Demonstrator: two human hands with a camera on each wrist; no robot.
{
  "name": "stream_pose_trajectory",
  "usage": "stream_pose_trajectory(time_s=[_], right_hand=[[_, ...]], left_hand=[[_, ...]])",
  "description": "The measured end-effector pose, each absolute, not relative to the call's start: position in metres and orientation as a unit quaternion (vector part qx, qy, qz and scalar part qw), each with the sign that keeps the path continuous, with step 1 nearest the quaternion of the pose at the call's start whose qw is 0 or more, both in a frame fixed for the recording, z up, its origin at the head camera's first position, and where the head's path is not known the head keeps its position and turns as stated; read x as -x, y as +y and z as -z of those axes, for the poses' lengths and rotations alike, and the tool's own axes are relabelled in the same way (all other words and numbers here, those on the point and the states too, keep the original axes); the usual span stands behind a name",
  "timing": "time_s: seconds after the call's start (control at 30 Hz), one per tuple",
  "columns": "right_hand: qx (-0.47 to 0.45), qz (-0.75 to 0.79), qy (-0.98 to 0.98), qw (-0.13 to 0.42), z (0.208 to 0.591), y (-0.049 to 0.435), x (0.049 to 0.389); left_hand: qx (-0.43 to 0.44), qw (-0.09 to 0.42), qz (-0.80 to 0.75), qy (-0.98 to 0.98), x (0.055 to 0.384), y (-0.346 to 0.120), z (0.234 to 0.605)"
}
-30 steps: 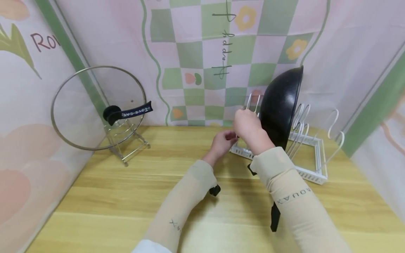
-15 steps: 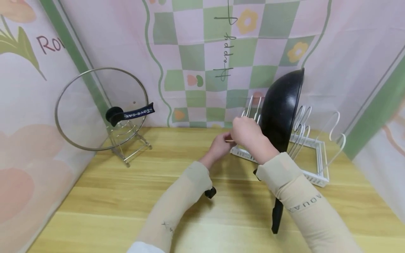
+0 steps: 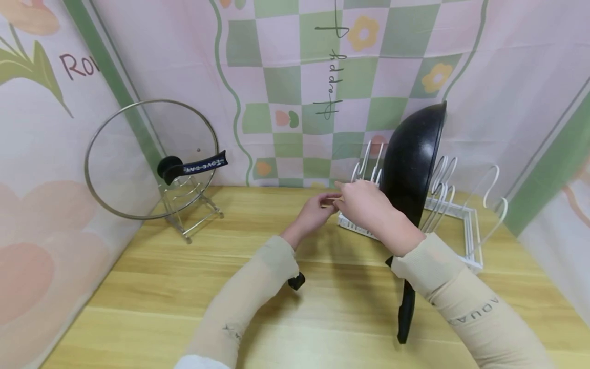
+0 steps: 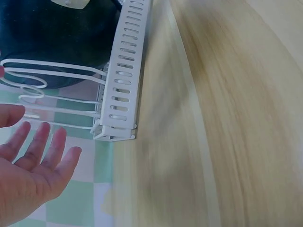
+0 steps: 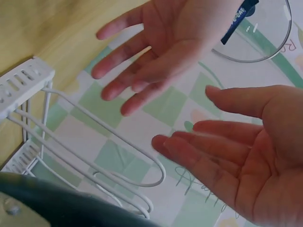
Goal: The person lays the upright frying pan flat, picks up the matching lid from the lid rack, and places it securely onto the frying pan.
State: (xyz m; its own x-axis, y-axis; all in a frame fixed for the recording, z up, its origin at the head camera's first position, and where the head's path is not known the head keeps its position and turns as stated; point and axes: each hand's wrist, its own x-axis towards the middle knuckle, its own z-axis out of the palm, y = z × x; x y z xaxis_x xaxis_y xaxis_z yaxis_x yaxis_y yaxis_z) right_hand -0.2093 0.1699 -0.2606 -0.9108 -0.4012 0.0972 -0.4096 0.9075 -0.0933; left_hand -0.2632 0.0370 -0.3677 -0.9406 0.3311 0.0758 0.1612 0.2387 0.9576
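Note:
A black wok (image 3: 410, 159) stands on its edge in a white pan rack (image 3: 470, 225), its black handle (image 3: 405, 312) pointing toward me. Just left of the wok, at the rack's left end, both hands are close together. My left hand (image 3: 313, 215) has its fingers spread and relaxed, and the left wrist view shows the same hand (image 4: 38, 165) beside the rack's white wire loops. Close by, my right hand (image 3: 366, 205) has loosely bent fingers. Seen in the right wrist view, the right hand (image 5: 246, 156) faces the left hand (image 5: 165, 47), with nothing held in either.
On the left, a glass lid (image 3: 133, 164) with a dark handle leans in a small wire stand (image 3: 193, 220). A patterned cloth backdrop (image 3: 276, 82) rises behind the wooden table (image 3: 184, 297). Small black camera parts hang below the sleeves.
Both hands have drawn back a little from the rack's left end toward me, and the right hand's fingers have loosened. The wok, rack and lid stay in place while the view shifts slightly.

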Motion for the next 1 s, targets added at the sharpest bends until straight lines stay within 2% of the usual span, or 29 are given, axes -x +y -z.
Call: stream_pose_trajectory(time_s=[0.33,0.5,0.67,0.9,1.0], right_hand=[[-0.286,-0.108,-0.945,0.113,0.276,0.184,0.198],[-0.283,-0.162,-0.936,0.131,0.284,0.198,0.192],[-0.286,-0.225,-0.921,0.14,0.293,0.214,0.183],[-0.341,-0.252,-0.881,0.211,0.308,0.232,0.173],[-0.36,-0.254,-0.872,0.216,0.312,0.241,0.169]], left_hand=[[-0.157,0.087,-0.605,0.776,0.259,0.028,0.358],[-0.163,0.094,-0.622,0.76,0.254,0.025,0.356],[-0.169,0.1,-0.641,0.742,0.246,0.021,0.355],[-0.177,0.121,-0.658,0.721,0.231,0.021,0.351],[-0.181,0.13,-0.662,0.716,0.225,0.023,0.35]])
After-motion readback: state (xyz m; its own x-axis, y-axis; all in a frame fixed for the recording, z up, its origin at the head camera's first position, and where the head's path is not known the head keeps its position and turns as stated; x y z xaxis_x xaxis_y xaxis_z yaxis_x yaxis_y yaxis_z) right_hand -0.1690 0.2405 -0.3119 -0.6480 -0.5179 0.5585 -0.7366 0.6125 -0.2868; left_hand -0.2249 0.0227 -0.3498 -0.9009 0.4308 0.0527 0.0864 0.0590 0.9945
